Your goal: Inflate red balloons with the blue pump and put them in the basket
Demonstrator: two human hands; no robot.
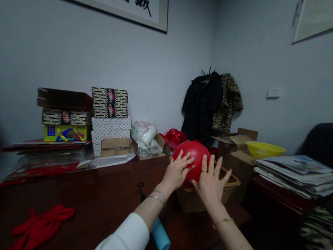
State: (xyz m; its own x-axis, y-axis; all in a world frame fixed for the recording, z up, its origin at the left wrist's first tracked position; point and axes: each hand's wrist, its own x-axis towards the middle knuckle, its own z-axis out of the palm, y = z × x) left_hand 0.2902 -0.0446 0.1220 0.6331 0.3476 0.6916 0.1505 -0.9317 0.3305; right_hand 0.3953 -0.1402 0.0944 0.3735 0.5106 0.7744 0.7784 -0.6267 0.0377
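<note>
A smooth red ball or balloon (191,147) rests at the top of a woven basket (191,202), in front of me at the table's far right. My left hand (177,170) lies against its near side, fingers spread over the red surface. On its right side is my right hand (212,185), fingers stretched wide apart; the index finger and thumb are at the ball, while the outer fingers point away from it. Palms and the inside of the basket are hidden. Below my left forearm lies a light-blue cylinder (161,237), beside a small dark object with rings (140,188).
Red gloves (40,227) lie at the table's (92,201) front left. Stacked boxes (111,129), a white plastic bag (144,133) and a red bag (174,138) line the back. To the right are a yellow basket (264,149), cardboard boxes and a newspaper pile (299,178).
</note>
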